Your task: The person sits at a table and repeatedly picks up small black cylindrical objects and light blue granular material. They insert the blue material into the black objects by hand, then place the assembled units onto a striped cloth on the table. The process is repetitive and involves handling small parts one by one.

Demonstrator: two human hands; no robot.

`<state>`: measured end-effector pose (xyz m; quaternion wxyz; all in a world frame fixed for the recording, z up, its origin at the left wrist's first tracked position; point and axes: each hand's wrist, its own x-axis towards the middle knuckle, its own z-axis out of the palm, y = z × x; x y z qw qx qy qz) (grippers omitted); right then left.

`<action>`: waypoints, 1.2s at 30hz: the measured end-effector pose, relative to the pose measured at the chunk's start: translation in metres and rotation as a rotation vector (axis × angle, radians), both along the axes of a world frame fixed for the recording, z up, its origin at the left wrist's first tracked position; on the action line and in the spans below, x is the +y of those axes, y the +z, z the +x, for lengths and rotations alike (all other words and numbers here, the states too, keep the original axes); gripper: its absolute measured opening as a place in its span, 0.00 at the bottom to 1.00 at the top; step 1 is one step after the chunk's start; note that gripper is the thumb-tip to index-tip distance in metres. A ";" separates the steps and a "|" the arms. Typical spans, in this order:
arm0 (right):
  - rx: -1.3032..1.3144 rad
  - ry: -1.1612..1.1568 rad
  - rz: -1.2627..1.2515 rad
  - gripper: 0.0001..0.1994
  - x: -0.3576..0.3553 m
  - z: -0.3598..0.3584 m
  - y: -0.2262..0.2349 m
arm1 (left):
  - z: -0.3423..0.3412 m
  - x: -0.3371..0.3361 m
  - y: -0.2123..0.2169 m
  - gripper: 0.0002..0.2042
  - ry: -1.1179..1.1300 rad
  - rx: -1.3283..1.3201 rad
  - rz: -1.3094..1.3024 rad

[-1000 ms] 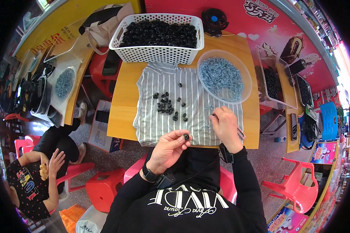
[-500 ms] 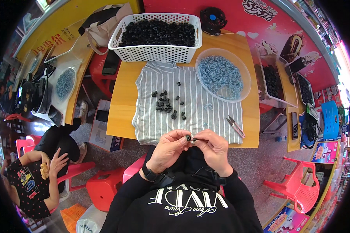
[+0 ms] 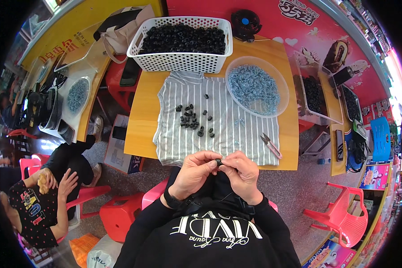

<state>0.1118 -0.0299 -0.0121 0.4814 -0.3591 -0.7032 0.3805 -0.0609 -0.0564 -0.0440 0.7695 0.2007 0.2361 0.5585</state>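
Just off the near edge of the table, my left hand (image 3: 195, 172) pinches a small black ring-shaped part (image 3: 219, 162) between thumb and fingers. My right hand (image 3: 243, 171) meets it from the other side, its fingertips closed against the part; anything else between them is too small to make out. Beyond my hands a grey striped shirt (image 3: 178, 138) lies spread on the table, with a loose group of small black parts (image 3: 190, 120) on it. A few tiny clear pieces (image 3: 240, 122) rest to their right. Small scissors with pink handles (image 3: 271, 146) lie near the cloth's right edge.
A white perforated basket (image 3: 178, 63) full of black parts stands at the table's back. Beside it are a round tub (image 3: 285, 96) of bluish clear pieces and a black fan (image 3: 245, 24). A person (image 3: 35, 210) sits at left; a red chair (image 3: 339, 214) stands at right.
My right hand has moved slightly left and closed in on the black part, so both hands' fingertips now meet at it. The seated person's hands at left have shifted a little.
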 end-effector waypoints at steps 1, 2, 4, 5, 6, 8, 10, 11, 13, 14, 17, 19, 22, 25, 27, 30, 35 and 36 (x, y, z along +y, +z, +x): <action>-0.007 -0.003 0.000 0.09 0.000 0.000 0.001 | 0.000 0.000 -0.001 0.11 0.008 -0.001 0.013; -0.014 -0.006 0.000 0.09 -0.001 -0.001 0.002 | 0.001 0.000 -0.001 0.11 0.017 -0.001 0.025; -0.018 -0.003 -0.003 0.09 -0.002 -0.001 0.003 | 0.001 -0.001 0.001 0.10 0.034 0.027 0.053; -0.014 0.001 -0.007 0.09 -0.002 -0.001 0.002 | 0.002 -0.001 0.002 0.10 0.041 0.043 0.065; -0.009 0.006 -0.011 0.09 -0.002 0.000 0.002 | 0.002 0.000 0.003 0.10 0.033 0.057 0.090; -0.032 0.040 0.018 0.09 0.000 0.002 0.005 | 0.000 0.000 0.002 0.09 0.018 0.084 0.141; -0.042 0.104 -0.013 0.09 0.003 0.005 0.008 | -0.004 0.000 0.002 0.09 -0.022 0.135 0.155; -0.040 0.152 -0.059 0.10 0.005 0.009 0.008 | -0.006 0.000 0.002 0.09 -0.040 0.161 0.161; -0.030 0.235 -0.215 0.12 0.008 0.013 0.014 | -0.010 0.000 0.006 0.11 -0.106 0.187 0.143; -0.023 0.267 -0.325 0.13 0.009 0.015 0.023 | -0.011 0.001 0.009 0.12 -0.139 0.199 0.135; -0.048 0.391 -0.354 0.16 0.016 0.019 0.027 | -0.011 0.007 0.024 0.18 -0.182 0.180 0.067; -0.051 0.443 -0.224 0.16 0.020 0.017 0.029 | -0.013 0.009 0.019 0.21 -0.216 0.165 0.087; -0.084 0.508 -0.186 0.16 0.024 0.018 0.029 | -0.014 0.009 0.017 0.23 -0.245 0.155 0.091; -0.084 0.528 -0.168 0.16 0.022 0.018 0.025 | -0.014 0.007 0.016 0.24 -0.262 0.157 0.091; -0.095 0.552 -0.159 0.15 0.022 0.018 0.026 | -0.015 0.005 0.016 0.24 -0.271 0.154 0.093; -0.106 0.573 -0.155 0.13 0.022 0.018 0.026 | -0.015 0.004 0.015 0.24 -0.292 0.141 0.094; -0.105 0.612 -0.132 0.12 0.019 0.017 0.032 | -0.014 0.001 0.018 0.25 -0.329 0.063 0.102; -0.091 0.622 -0.118 0.12 0.019 0.017 0.030 | -0.015 -0.001 0.016 0.25 -0.335 0.043 0.091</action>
